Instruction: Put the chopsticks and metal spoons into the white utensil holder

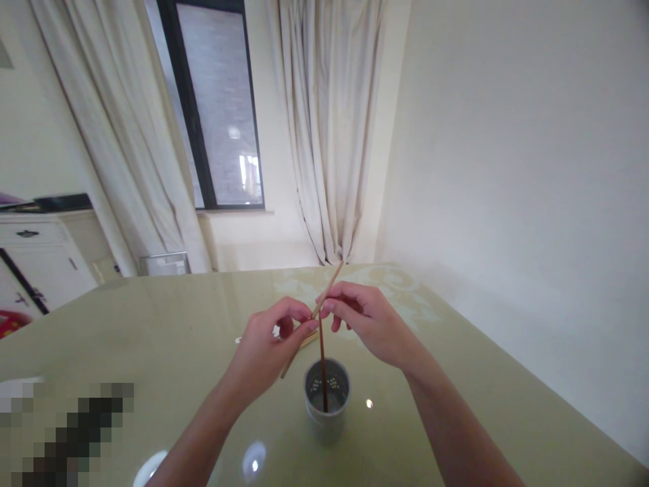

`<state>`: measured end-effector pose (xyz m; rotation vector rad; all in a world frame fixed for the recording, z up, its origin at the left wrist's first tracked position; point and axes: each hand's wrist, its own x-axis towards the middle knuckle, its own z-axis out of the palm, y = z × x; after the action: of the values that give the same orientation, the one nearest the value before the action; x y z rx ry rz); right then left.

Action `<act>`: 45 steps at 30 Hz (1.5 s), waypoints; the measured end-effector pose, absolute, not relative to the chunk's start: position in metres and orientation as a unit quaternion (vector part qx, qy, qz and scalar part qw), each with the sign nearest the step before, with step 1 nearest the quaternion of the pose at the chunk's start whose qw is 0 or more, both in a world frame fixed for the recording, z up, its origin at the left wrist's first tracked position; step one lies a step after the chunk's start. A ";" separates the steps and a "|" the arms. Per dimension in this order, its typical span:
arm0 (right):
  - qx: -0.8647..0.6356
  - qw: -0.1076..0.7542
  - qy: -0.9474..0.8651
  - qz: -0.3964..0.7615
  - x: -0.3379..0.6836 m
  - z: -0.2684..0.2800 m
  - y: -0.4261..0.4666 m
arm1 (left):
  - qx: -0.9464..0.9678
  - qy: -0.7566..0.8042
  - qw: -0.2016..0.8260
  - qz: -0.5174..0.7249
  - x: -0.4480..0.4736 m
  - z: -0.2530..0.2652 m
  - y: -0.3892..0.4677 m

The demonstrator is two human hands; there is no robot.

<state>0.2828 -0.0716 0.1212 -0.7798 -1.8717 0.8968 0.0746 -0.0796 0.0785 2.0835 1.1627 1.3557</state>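
Both my hands meet over the table, just above a grey cup-shaped holder (327, 419) with small holes in its wall. My left hand (274, 345) pinches a pale wooden chopstick (332, 281), which slants up to the right. At the same stick, my right hand (365, 314) has its thumb and index finger closed near the upper part. A dark brown chopstick (323, 352) stands in the holder, its upper end close under my fingertips; whether a finger touches it I cannot tell. More pale sticks (309, 339) lie on the table, partly hidden behind my left hand.
The glossy greenish table (426, 419) ends at a white wall (517, 169) on the right. A round white object (149, 468) sits by my left forearm. Far left are a white cabinet (45, 250) and a blurred dark patch. Curtains (329, 122) hang behind.
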 end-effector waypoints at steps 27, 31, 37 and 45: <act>-0.422 0.451 -0.732 0.287 0.298 0.112 -0.051 | 0.791 0.599 0.112 0.045 0.041 0.010 -0.032; -0.439 0.413 -0.745 0.288 0.294 0.104 -0.045 | 0.781 0.614 0.111 0.025 0.038 0.003 -0.028; -0.470 0.348 -0.760 0.284 0.288 0.093 -0.039 | 0.778 0.616 0.122 0.017 0.034 -0.003 -0.025; -0.494 0.301 -0.760 0.296 0.286 0.081 -0.034 | 0.775 0.621 0.119 0.019 0.033 -0.005 -0.025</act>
<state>0.2863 -0.0342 0.0810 -1.3118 -2.0158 0.7852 0.0335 -0.0254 -0.0048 2.2654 1.8156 0.0570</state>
